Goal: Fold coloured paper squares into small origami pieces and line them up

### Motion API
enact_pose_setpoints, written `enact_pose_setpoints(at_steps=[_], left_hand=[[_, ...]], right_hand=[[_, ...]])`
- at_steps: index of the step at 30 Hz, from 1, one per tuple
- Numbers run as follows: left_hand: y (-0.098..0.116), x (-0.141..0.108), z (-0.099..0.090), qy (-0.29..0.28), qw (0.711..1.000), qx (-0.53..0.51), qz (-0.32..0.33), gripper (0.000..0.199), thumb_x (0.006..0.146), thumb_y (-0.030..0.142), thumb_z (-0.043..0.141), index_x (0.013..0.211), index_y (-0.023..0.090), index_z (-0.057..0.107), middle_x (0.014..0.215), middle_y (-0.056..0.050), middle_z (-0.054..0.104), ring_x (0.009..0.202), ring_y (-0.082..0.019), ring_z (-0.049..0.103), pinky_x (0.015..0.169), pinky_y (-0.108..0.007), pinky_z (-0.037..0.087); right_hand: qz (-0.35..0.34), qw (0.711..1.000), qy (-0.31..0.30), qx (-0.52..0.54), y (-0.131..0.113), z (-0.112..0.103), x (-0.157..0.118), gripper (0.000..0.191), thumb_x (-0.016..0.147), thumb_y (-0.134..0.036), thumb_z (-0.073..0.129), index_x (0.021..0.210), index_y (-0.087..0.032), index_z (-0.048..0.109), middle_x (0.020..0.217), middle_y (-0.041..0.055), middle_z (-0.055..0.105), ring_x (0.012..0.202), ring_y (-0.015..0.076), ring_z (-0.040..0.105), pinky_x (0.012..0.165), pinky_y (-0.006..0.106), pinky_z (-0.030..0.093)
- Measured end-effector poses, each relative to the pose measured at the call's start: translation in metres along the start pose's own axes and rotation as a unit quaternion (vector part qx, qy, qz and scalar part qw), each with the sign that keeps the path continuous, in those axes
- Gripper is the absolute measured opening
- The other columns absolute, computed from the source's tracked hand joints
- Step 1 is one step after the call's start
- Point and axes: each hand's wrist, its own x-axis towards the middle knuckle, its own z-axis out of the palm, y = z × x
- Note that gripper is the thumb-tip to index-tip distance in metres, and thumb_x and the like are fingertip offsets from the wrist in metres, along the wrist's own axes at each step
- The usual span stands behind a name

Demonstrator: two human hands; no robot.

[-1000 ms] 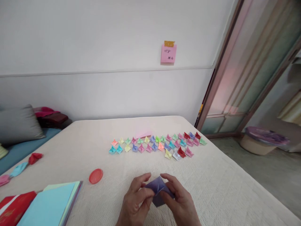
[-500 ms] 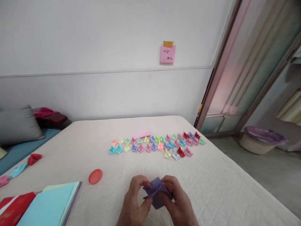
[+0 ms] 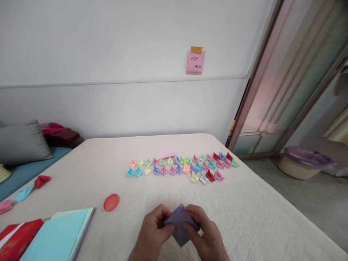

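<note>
from the purple paper (image 3: 181,230), which we hold low over the near middle of the table (image 3: 130,206), the small folded papers (image 3: 163,170) spread in uneven rows from 11 to 1 o'clock. a pink sheet (image 3: 166,152) lies just behind them at 12, and a pink note (image 3: 195,62) is taped to the wall beyond. towards 10 is a round red dish (image 3: 111,202); at 9, the stack of coloured sheets (image 3: 56,235) sits between us and a red packet (image 3: 23,239). past them, at 10, we see red (image 3: 41,181), blue (image 3: 23,194) and pink (image 3: 5,206) folded pieces in a slanting line.

the red dish is shallow and open. on the floor at 2 stands a tub (image 3: 299,169) under purple plastic, its contents hidden from us.

our left hand (image 3: 153,230) and right hand (image 3: 205,232) both have the grip closed on the purple paper, thumbs on its near face, fingers partly hiding its sides. half a second ago its upper layers stood spread; now it is a flatter diamond, one corner pointing to 6.
</note>
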Motion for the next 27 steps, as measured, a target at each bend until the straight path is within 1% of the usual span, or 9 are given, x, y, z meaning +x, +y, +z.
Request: enact_pose_setpoints(at_steps=[3,6,8,13,16,19,22,24,27], left_hand=[[0.002,-0.001,-0.002,0.015,0.999,0.030,0.018,0.006,0.068,0.013,0.064,0.066,0.016,0.059,0.059,0.005,0.048,0.059,-0.010,0.040,0.056,-0.022,0.030],[0.004,0.000,-0.002,0.030,0.998,0.039,0.030,0.006,0.066,0.011,0.063,0.066,0.017,0.062,0.060,0.004,0.051,0.060,-0.011,0.042,0.058,-0.022,0.032],[0.004,0.000,-0.002,0.039,0.999,0.031,0.021,0.006,0.065,0.011,0.063,0.066,0.017,0.062,0.058,0.005,0.050,0.059,-0.011,0.042,0.057,-0.022,0.033],[0.008,0.001,0.001,0.035,0.999,0.004,0.000,0.005,0.064,0.014,0.065,0.067,0.016,0.062,0.058,0.005,0.052,0.057,-0.011,0.042,0.056,-0.022,0.033],[0.010,0.000,0.002,0.030,1.000,-0.001,0.001,0.004,0.065,0.015,0.066,0.069,0.016,0.064,0.059,0.004,0.053,0.059,-0.011,0.044,0.057,-0.022,0.034],[0.006,0.000,0.001,0.032,0.999,0.004,0.006,0.005,0.066,0.016,0.066,0.071,0.016,0.066,0.060,0.003,0.054,0.059,-0.012,0.045,0.057,-0.022,0.034],[0.000,0.001,-0.001,0.033,0.999,-0.017,0.017,0.007,0.065,0.017,0.068,0.073,0.016,0.067,0.061,0.003,0.055,0.059,-0.012,0.046,0.057,-0.022,0.034],[-0.002,0.002,-0.003,0.033,0.999,-0.038,0.011,0.010,0.064,0.017,0.069,0.074,0.017,0.068,0.062,0.003,0.058,0.059,-0.012,0.048,0.058,-0.022,0.036],[0.000,0.003,-0.004,0.030,0.998,-0.053,-0.024,0.011,0.064,0.019,0.071,0.075,0.017,0.070,0.059,0.003,0.060,0.056,-0.011,0.049,0.057,-0.023,0.038]], right_hand=[[0.030,0.997,-0.032,0.060,-0.003,-0.001,0.001,0.032,0.077,-0.013,0.053,0.105,-0.028,0.051,0.078,-0.0027,0.066,0.068,0.0147,0.058,0.061,0.022,0.044],[0.060,0.990,-0.052,0.116,-0.006,-0.002,0.002,0.029,0.076,-0.014,0.053,0.103,-0.026,0.052,0.080,-0.0009,0.067,0.070,0.0161,0.058,0.063,0.024,0.045],[0.061,0.991,-0.044,0.115,-0.008,-0.003,0.003,0.028,0.075,-0.015,0.055,0.100,-0.026,0.055,0.081,-0.0004,0.065,0.070,0.0160,0.057,0.063,0.024,0.044],[0.059,0.996,0.001,0.068,-0.010,-0.004,0.003,0.032,0.072,-0.014,0.057,0.102,-0.027,0.058,0.065,-0.0057,0.053,0.058,0.0130,0.048,0.056,0.022,0.039],[0.064,0.995,-0.020,0.069,-0.011,-0.002,0.005,0.022,0.071,-0.016,0.059,0.091,-0.024,0.062,0.068,-0.0042,0.054,0.062,0.0133,0.047,0.057,0.023,0.038],[0.120,0.985,-0.047,0.115,-0.009,0.002,0.007,0.002,0.070,-0.020,0.061,0.070,-0.020,0.063,0.060,-0.0045,0.048,0.057,0.0118,0.042,0.052,0.022,0.034],[0.182,0.966,-0.044,0.180,-0.005,0.006,0.008,0.008,0.070,-0.024,0.062,0.065,-0.018,0.066,0.051,-0.0057,0.043,0.049,0.0101,0.037,0.047,0.022,0.031],[0.198,0.959,-0.033,0.201,-0.004,0.007,0.008,0.009,0.069,-0.025,0.064,0.068,-0.018,0.069,0.049,-0.0054,0.044,0.047,0.0098,0.037,0.045,0.022,0.031],[0.204,0.956,-0.023,0.209,-0.003,0.005,0.008,0.010,0.067,-0.026,0.066,0.069,-0.019,0.072,0.048,-0.0045,0.047,0.046,0.0097,0.038,0.045,0.022,0.031]])
